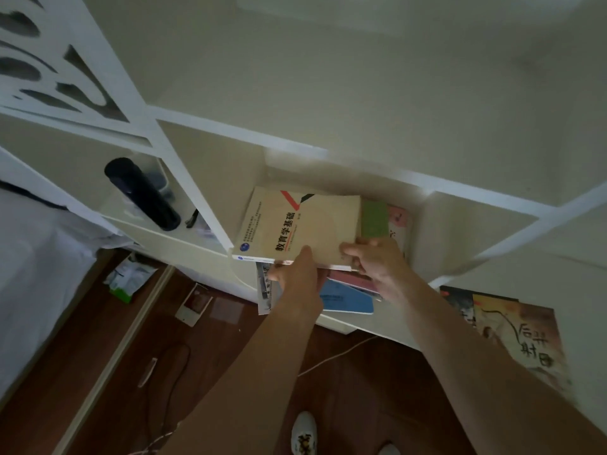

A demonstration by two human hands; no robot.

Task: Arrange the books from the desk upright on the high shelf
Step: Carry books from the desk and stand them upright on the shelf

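While both hands reach up into the white shelf [331,152] compartment, the left hand [297,274] and right hand [377,259] each pinch the lower edge of a beige book [295,224]. Green book [374,218] just beside it; blue book [348,298] lies flat beneath.

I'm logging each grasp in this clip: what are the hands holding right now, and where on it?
Both hands grip the beige book at its near edge: left hand near the spine end, right hand at the far corner.

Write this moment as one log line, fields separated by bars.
step: lifting books | left hand: grips beige textbook | right hand: grips same stack, green book in it | shelf compartment: not yet upright
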